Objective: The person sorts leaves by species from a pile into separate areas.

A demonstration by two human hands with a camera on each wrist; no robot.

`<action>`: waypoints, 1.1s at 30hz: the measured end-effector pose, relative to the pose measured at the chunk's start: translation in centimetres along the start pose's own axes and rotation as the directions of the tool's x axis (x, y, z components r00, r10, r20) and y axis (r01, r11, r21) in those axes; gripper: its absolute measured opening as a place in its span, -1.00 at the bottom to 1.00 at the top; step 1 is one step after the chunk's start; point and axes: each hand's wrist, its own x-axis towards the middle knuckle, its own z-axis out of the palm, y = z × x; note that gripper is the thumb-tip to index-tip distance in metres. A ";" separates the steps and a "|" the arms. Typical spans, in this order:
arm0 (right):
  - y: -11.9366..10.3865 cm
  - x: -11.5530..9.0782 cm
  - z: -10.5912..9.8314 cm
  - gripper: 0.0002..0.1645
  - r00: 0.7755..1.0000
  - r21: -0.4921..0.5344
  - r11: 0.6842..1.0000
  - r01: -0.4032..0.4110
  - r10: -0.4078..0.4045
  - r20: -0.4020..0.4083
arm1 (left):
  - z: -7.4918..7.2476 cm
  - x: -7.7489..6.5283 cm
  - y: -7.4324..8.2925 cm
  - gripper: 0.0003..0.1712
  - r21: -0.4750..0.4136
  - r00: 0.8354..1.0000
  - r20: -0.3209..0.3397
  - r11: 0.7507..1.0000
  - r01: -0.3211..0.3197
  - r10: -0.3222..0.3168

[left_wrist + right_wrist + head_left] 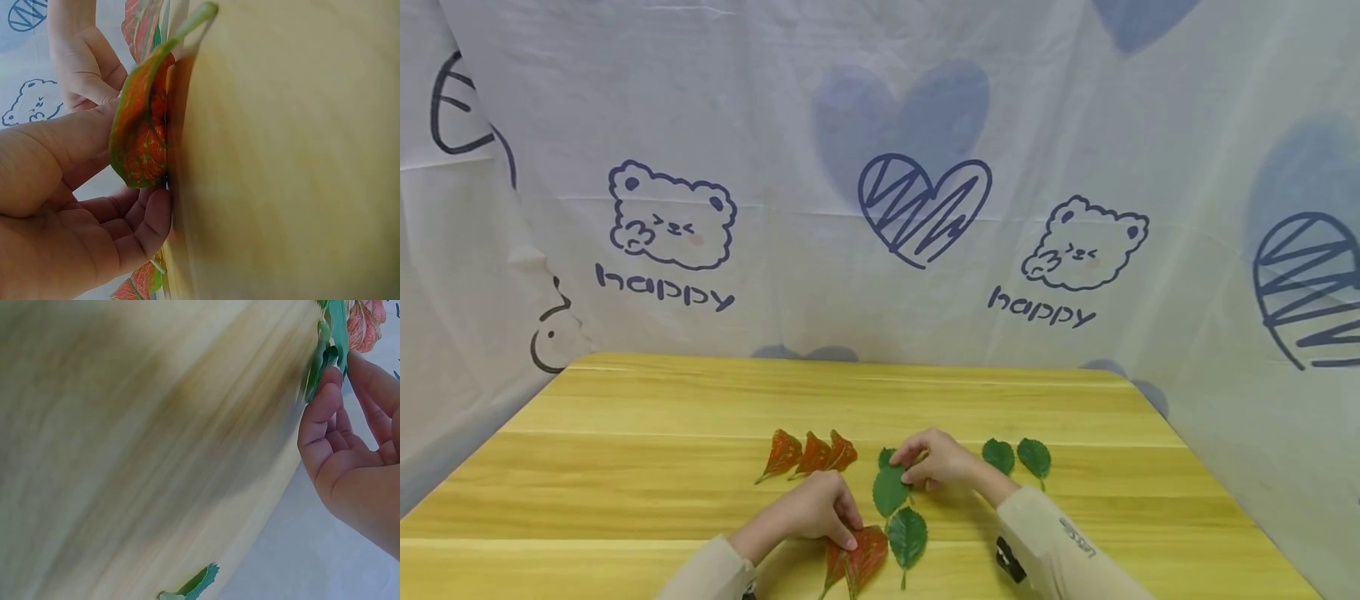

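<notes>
My left hand (822,510) pinches the top of a red-orange leaf (868,557) near the front of the table. A second red leaf (835,565) lies partly beneath it. In the left wrist view the held leaf (140,134) stands between thumb and fingers, its stem pointing away. My right hand (938,460) pinches a green leaf (891,492) by its right edge, just above the wood. Behind that leaf another green leaf (886,457) shows in part. Below it a darker green leaf (907,535) lies beside the red pair.
Three red leaves (815,455) lie in an overlapping row farther back on the yellow wooden table (647,467). To the right lie two green leaves, one rounder (998,456) and one with its stem toward me (1034,457). A printed cloth (790,275) hangs behind the table.
</notes>
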 end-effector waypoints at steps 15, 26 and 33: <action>0.2 -0.3 -0.8 -0.72 0.996 0.002 0.997 0.082 -0.082 0.042 | 0.0 0.0 0.2 -0.85 -0.006 1.000 0.001 1.000 0.000 0.000; 0.2 -1.0 -1.8 -0.86 0.977 -0.061 0.975 0.213 -0.211 0.029 | -0.1 -0.1 0.3 -0.86 -0.006 1.000 0.002 1.000 -0.005 0.005; 0.3 -1.6 -2.3 -0.95 0.978 -0.002 0.980 0.200 -0.200 0.065 | -0.1 -0.1 0.4 -0.86 -0.006 1.000 0.001 1.000 -0.007 0.007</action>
